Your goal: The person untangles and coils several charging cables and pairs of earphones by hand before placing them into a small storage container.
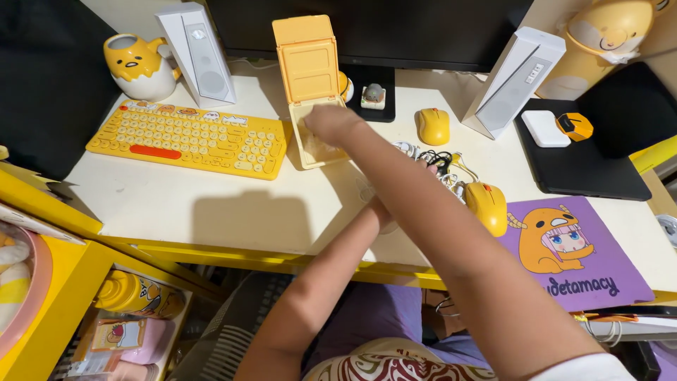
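A small yellow plastic box with a hinged lid (311, 85) is seen at the upper middle of the frame, on the cream-white desk (211, 204). Its long axis runs from the near edge of the desk toward the dark monitor (367, 32) at the top, and the opened lid stands upright at the far end, its inner face turned toward the viewer. The right hand (335, 125) is reached across from the lower right into the box's open tray; whether its grip is closed on anything cannot be told, since the fingers are hidden inside the tray. The left hand (381, 212) is crossed beneath the right forearm near the frame's centre, and its grip cannot be told either, being covered by that arm. A yellow keyboard with round keys (190, 137) lies just left of the box, nearly touching it. To the right of the box a yellow mouse (433, 125) is placed, and a tangle of black and white cables (437, 162) lies between it and a second yellow mouse (486, 206). Two white speakers (197, 53) (513, 81) stand on either side of the monitor.
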